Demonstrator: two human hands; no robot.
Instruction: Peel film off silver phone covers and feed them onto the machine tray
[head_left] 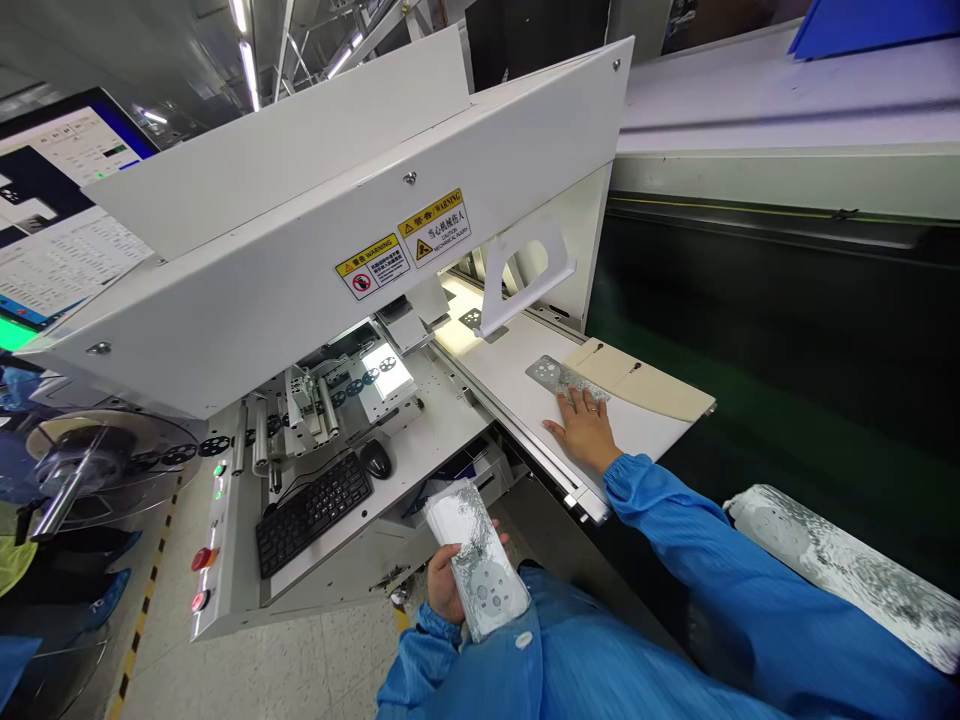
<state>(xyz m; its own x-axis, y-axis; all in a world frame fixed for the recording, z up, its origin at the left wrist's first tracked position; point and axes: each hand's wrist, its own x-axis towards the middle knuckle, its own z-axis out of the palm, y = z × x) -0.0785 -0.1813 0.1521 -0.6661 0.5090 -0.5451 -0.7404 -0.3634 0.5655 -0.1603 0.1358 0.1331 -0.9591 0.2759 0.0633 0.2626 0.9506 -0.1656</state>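
Observation:
My left hand (445,587) is closed around a stack of phone back panels (477,545), thin silvery sheets with a cluster of round camera holes at the lower end. The stack is tilted in front of my body. Over the white belt (517,345) lies my right hand (587,430), fingers spread, pressing or resting on a single phone back panel (547,369). That panel lies flat, its camera-hole end pointing away from the hand. Farther up the belt, another panel (471,319) sits in bright light, partly hidden by a white bracket (517,300).
A white machine cover (315,290) with warning labels hangs over the belt. Left are a keyboard (315,513), a mouse (376,459), a reel (90,440) and a monitor (60,190). A beige plate (637,380) borders the belt. More wrapped panels (847,570) lie at right.

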